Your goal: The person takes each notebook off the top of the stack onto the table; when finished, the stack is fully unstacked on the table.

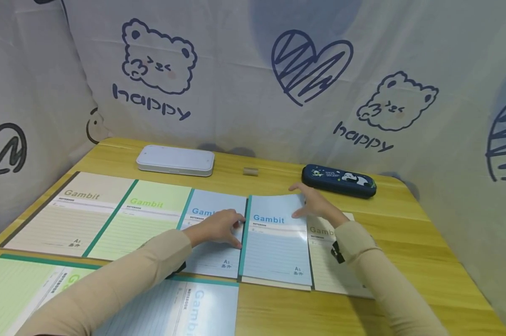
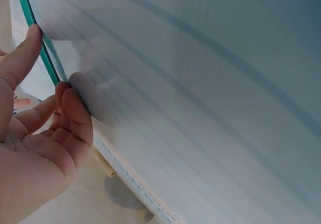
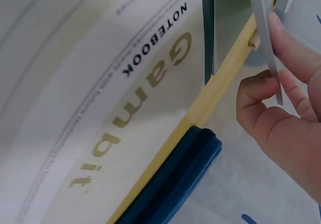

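A light-blue "Gambit" notebook [image 1: 273,252] with a green spine lies over a cream-edged one that peeks out below it. My right hand [image 1: 313,201] pinches its upper right edge; in the right wrist view the notebook's thin edge passes between my thumb and fingers [image 3: 258,101]. At the spine, my left hand [image 1: 221,226] touches the edge with thumb and fingertips, its fingers [image 2: 75,118] loosely bent in the left wrist view. Under my left forearm lies another blue notebook [image 1: 215,259]. A cream notebook [image 1: 328,275] sits to the right, partly behind my right wrist.
A beige notebook [image 1: 47,224] and a green notebook [image 1: 148,191] continue the row leftward. Nearer me are a turned green notebook [image 1: 17,289] and a blue one [image 1: 212,312]. At the back stand a white case [image 1: 175,160], a small tan cylinder [image 1: 250,171] and a navy panda case [image 1: 338,181].
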The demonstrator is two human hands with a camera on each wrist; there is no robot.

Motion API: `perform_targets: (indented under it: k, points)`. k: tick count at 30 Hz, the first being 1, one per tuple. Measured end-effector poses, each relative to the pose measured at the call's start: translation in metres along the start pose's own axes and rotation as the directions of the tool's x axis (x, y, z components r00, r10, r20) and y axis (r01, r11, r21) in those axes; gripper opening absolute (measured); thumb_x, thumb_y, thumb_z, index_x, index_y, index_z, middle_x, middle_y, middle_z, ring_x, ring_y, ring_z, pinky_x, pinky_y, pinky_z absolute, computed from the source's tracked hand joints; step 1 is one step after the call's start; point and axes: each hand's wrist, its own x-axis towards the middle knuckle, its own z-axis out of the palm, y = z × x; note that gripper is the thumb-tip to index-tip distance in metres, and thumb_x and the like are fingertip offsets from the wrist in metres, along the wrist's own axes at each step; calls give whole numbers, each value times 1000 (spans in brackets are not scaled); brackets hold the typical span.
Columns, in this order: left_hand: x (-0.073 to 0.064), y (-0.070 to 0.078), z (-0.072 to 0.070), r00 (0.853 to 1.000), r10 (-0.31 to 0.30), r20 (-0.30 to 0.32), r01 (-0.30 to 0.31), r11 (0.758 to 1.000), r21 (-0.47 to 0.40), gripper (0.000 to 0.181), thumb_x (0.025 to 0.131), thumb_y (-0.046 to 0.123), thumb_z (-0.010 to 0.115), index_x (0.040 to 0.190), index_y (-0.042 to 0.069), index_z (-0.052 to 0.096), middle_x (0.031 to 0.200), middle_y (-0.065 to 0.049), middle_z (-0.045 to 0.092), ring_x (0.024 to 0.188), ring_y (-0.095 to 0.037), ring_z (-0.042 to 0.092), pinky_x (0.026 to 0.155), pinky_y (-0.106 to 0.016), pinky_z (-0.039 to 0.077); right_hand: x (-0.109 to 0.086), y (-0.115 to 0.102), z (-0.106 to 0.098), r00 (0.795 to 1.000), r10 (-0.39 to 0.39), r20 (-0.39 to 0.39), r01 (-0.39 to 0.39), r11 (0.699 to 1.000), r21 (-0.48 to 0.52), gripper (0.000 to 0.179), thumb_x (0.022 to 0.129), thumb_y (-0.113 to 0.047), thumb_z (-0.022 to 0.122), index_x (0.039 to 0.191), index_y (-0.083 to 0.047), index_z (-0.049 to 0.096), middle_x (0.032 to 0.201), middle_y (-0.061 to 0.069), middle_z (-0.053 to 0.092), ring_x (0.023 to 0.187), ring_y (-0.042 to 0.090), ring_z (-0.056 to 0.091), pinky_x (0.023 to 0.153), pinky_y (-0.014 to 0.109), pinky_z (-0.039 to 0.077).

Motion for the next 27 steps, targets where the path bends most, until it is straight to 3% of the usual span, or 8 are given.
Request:
perform_targets:
  k: [3,5,8,11,16,19,23,27]
  points:
    - [0,0,0,1000,2,0,-2,1000,-1,66,65,23,79,122,3,52,91,-1,53,83,-14,50,75,-29,42,-3,2,1,1000,6,-28,-3,997,77,51,68,0,74,114,-1,50,118,17,48,102,33,46,90,43,36]
    - [0,0,1,1000,6,0,-6,1000,-1,66,65,24,79,122,3,52,90,-1,53,82,-14,50,75,-28,42,-5,3,2,999,30,-44,-25,993,119,39,71,0,73,105,-1,54,102,16,53,86,28,49,77,37,42]
    - [0,0,1,1000,6,-1,-6,1000,4,66,66,24,79,122,3,52,90,-1,53,82,-14,50,74,-28,42,-8,3,4,995,77,-70,-65,984,163,26,74,-2,71,96,-1,58,77,11,52,64,21,47,58,28,41]
    - [1,0,1,1000,8,-2,-8,1000,7,66,65,24,79,122,3,52,90,-1,53,82,-14,50,75,-28,42,-10,2,5,987,130,-100,-108,975,196,20,75,-5,70,93,0,60,65,8,49,52,17,45,49,24,39]
    - [1,-1,2,1000,16,-1,-16,1000,9,66,65,25,79,121,3,53,90,-1,53,82,-14,50,75,-28,42,-15,2,4,982,166,-91,-134,950,280,23,77,-11,69,98,0,63,72,11,52,59,18,46,53,28,43]
    - [1,-1,2,1000,19,1,-19,1000,6,66,65,24,79,121,3,53,90,-1,53,82,-14,50,75,-28,42,-18,4,1,986,158,-45,-132,924,359,31,78,-14,69,105,0,62,88,14,56,69,20,48,60,31,46]
    - [1,-2,1,1000,24,1,-24,1000,3,66,65,24,79,121,3,53,90,-1,53,82,-14,50,74,-27,42,-20,7,-1,988,153,32,-149,861,487,40,78,-15,68,114,0,58,110,15,54,78,19,49,64,29,46]
    - [1,-2,0,1000,24,5,-24,1000,10,66,65,24,79,121,3,53,90,0,53,82,-14,50,75,-27,42,-25,8,-3,987,116,111,-158,802,576,48,78,-13,69,121,1,53,113,17,52,83,19,50,68,27,44]
